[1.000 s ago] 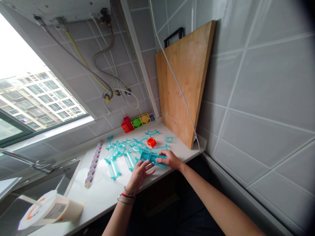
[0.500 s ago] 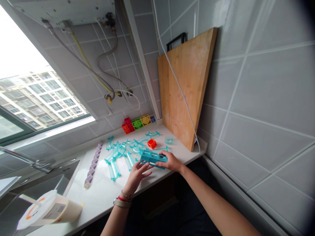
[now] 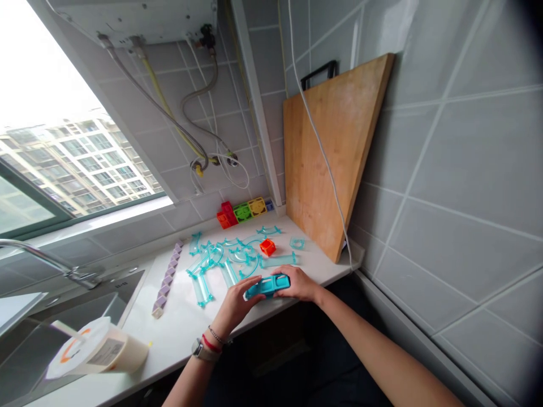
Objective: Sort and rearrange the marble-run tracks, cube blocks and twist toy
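Pinching the left end of the teal frame (image 3: pixel 271 285) with the left hand (image 3: pixel 233 305), gripping its right end with the right hand (image 3: pixel 302 284); held between both, at the near edge of the counter (image 3: pixel 182 333). Scattered just beyond, clear tracks (image 3: pixel 280 260); past these, an orange block (image 3: pixel 267 247); leaning far right, a board (image 3: pixel 331 158).

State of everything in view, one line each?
Teal block, held in both hands
Left grip, closed on it
Right grip, closed on it
Clear teal pieces, scattered, some overlapping
Orange cube, loose, unheld
Coloured blocks, lined up side by side
Purple strip, lying straight
Cup, lidded, straw inserted
Wooden board, leaning upright
Faucet, flow not visible
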Available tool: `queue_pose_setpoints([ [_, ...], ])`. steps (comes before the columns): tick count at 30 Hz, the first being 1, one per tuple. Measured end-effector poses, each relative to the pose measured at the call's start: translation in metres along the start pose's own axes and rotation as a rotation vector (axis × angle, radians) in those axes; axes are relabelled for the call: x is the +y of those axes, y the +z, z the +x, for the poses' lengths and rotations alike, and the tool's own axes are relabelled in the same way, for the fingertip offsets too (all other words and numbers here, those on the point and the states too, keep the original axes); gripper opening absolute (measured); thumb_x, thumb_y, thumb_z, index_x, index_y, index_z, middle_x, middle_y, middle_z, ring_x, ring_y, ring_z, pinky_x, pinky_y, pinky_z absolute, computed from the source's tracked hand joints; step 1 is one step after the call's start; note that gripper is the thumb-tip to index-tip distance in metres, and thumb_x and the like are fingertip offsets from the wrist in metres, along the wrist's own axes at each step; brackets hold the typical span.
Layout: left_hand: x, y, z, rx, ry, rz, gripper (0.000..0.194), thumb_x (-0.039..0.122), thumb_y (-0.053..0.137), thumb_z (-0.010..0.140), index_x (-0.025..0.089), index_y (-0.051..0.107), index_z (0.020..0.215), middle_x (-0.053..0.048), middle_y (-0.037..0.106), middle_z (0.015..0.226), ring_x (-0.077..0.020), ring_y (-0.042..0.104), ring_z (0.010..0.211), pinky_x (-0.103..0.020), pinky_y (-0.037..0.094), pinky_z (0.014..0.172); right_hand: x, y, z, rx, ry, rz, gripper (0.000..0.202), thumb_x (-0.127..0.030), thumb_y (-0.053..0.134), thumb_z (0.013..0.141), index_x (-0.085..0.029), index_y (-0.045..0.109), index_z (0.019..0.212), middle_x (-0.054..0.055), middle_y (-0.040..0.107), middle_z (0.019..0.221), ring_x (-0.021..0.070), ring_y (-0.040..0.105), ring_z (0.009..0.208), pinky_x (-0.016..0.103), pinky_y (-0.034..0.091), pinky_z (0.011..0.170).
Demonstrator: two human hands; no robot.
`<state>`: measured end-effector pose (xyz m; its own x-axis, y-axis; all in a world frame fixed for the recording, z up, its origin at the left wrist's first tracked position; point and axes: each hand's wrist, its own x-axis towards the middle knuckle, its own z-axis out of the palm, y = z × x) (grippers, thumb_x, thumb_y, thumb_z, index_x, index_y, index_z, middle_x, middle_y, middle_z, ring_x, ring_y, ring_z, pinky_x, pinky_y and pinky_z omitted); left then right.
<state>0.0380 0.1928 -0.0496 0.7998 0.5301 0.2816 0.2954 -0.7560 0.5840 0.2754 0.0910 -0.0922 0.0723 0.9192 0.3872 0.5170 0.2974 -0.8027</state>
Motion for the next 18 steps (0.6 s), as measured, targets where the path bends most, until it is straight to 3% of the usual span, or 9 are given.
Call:
queue_pose_setpoints([
  [8, 0.0015, -0.0018, 0.0029, 0.005, -0.057, -0.097, 0.043, 0.038, 0.084, 0.081, 0.026, 0.078, 0.121, -0.010, 0.076, 0.126, -0.0334, 0.070, 0.121, -0.048, 0.055, 0.106, 0.0021, 0.0001, -0.0003, 0.009, 0.007, 0.057, 0.064, -0.040, 0.098, 0.060, -0.024, 0.076, 0.119, 0.009, 0.077, 0.116, 0.0290, 0.073, 0.107, 0.040, 0.054, 0.098],
  [18, 0.0049, -0.0053, 0.0070, -0.005, -0.147, -0.192, 0.039, 0.041, 0.086, 0.076, 0.029, 0.079, 0.111, -0.007, 0.081, 0.108, -0.0321, 0.074, 0.103, -0.045, 0.056, 0.098, 0.0000, -0.0045, 0.0008, -0.041, 0.058, 0.089, 0.061, -0.045, 0.096, 0.060, -0.025, 0.078, 0.114, 0.005, 0.079, 0.104, 0.0261, 0.074, 0.097, 0.036, 0.056, 0.088],
])
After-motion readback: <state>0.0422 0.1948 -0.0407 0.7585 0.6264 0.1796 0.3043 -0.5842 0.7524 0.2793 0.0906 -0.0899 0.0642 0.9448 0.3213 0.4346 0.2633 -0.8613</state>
